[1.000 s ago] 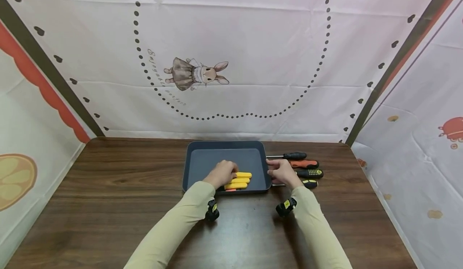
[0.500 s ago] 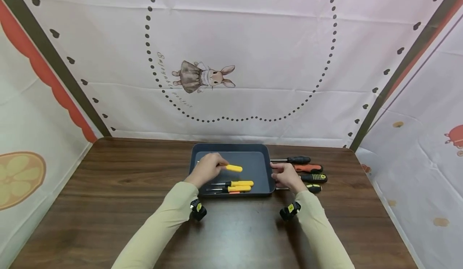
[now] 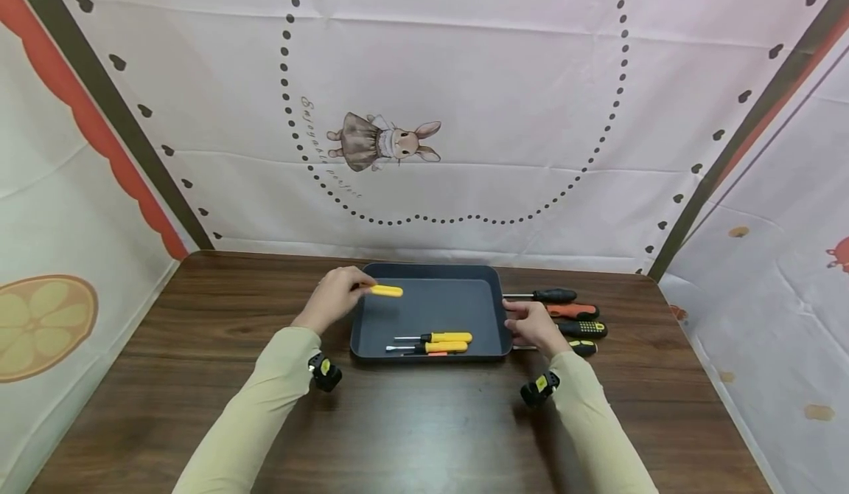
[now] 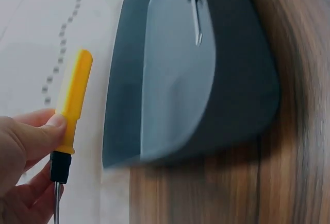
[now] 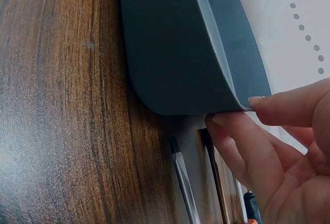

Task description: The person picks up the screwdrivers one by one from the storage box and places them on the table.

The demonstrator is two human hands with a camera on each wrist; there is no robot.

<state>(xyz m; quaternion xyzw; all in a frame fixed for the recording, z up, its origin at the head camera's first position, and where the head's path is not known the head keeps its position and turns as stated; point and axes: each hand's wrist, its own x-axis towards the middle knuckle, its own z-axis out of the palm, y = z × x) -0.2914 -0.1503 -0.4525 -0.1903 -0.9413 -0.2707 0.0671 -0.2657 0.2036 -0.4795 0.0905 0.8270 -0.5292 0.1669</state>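
Note:
My left hand pinches a yellow-handled screwdriver between thumb and fingers, raised over the left side of a dark grey tray. In the left wrist view its shaft points down past the fingers, and its tip is out of frame. Two more yellow-handled screwdrivers lie near the tray's front wall, beside a partly hidden thing with an orange-red part. My right hand grips the tray's right rim, with the thumb on the rim and fingers against the outer wall.
Right of the tray lie several screwdrivers side by side: one black-handled, one orange-handled, one black with yellow dots and one black and yellow. A white printed cloth hangs behind the wooden table.
My left hand has lifted a yellow-handled screwdriver from the group in the tray and carried it left to the tray's left side. The right hand has stayed at the right rim.

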